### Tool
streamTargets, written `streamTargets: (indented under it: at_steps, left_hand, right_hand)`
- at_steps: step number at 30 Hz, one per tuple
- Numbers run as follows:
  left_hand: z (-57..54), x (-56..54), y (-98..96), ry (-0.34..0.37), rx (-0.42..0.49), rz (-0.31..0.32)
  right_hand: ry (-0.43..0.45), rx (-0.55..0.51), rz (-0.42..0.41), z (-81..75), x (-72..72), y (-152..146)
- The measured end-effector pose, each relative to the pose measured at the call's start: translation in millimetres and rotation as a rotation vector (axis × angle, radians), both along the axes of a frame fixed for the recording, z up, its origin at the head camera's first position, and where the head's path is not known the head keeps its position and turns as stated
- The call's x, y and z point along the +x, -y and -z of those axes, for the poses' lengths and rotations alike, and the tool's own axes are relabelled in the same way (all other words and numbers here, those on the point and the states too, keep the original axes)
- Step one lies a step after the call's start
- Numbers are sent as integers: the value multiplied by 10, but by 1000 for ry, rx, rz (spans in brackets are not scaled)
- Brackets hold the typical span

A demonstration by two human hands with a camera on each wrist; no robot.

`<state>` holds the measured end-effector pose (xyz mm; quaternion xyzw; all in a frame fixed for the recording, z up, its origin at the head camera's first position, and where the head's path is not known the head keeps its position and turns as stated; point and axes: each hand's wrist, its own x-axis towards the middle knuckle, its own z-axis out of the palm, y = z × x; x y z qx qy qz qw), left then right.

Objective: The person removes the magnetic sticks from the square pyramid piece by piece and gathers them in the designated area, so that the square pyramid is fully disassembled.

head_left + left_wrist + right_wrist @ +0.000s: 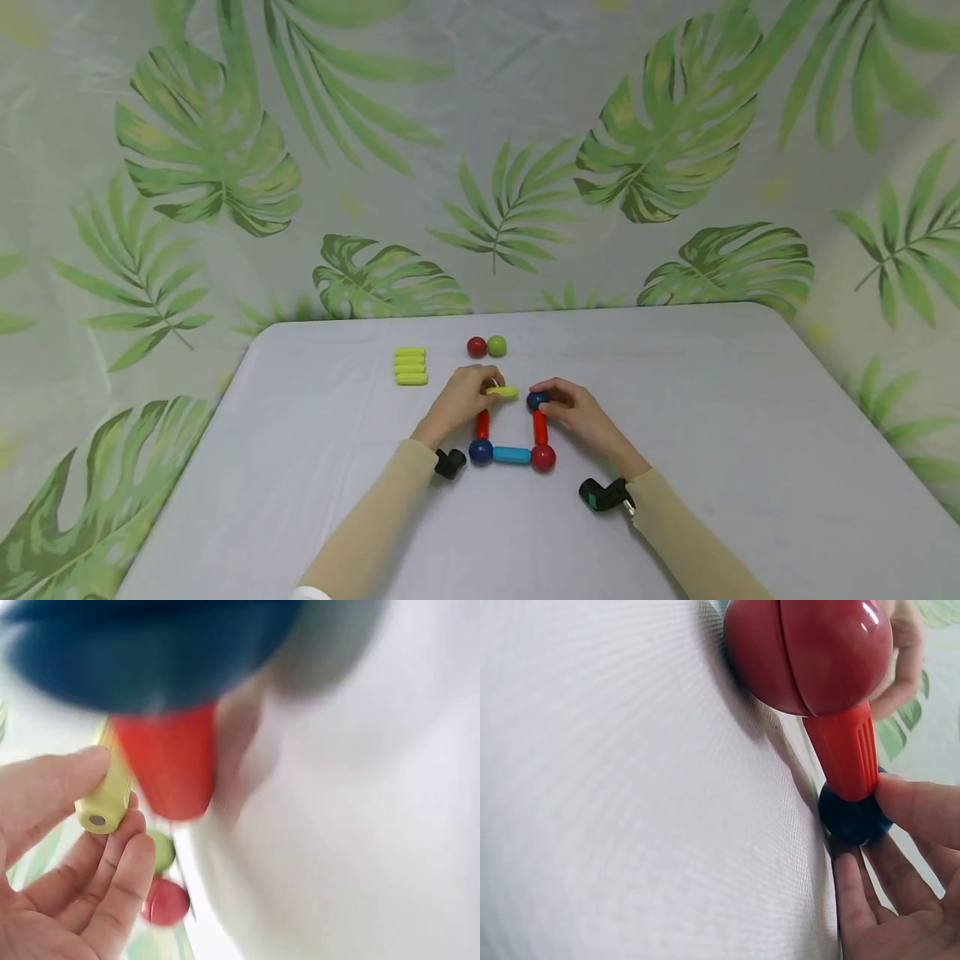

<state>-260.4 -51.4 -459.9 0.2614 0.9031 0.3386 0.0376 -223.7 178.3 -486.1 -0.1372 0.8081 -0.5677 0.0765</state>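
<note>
Between thumb and fingers, my left hand point(463, 396) pinches a yellow-green rod point(508, 392); a small round metallic spot shows on its end in the left wrist view. My right hand point(576, 414) grips a dark blue ball point(853, 815) at the far end of a red rod point(540, 427). That rod runs back to a red ball point(543, 457). A light blue rod point(512, 455) links the red ball to another dark blue ball point(481, 452) on the left. From there a second red rod point(482, 425) extends away, its far end close under my left hand.
Several yellow-green rods point(410, 367) lie stacked in a column at the back left of the white table point(322, 500). Behind my hands, a red ball point(476, 347) and a green ball point(497, 346) sit side by side. A leaf-patterned cloth point(495, 83) hangs behind the table.
</note>
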Motion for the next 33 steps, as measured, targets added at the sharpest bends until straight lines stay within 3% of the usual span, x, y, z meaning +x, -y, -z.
streamTargets:
  at_steps: [4,6,9,12,16,23,25,27,31,33]
  left_hand:
    - [-37,14,252,-4,117,-78]
    - [-33,22,420,-23,153,-147]
    - [-5,36,678,-44,160,-269]
    - [33,41,886,-36,134,-346]
    - [77,26,1025,-38,63,-376]
    - [69,-5,1042,-99,-16,-395]
    - [67,4,980,-99,28,-364]
    - [59,38,873,-42,94,-272]
    - [20,136,609,253,190,42]
    - [14,164,520,368,190,156]
  right_hand:
    - [8,16,9,4,7,-9]
    - [2,20,9,14,6,-19]
    - [-7,17,6,33,-5,-37]
    - [-7,13,7,43,-12,-50]
    - [-1,9,7,35,-9,-56]
    - [6,8,2,6,1,-35]
    - [7,7,-2,6,2,-39]
    - [5,6,-3,11,1,-46]
    - [6,1,5,19,-6,-35]
    - [4,0,-4,26,-11,-17]
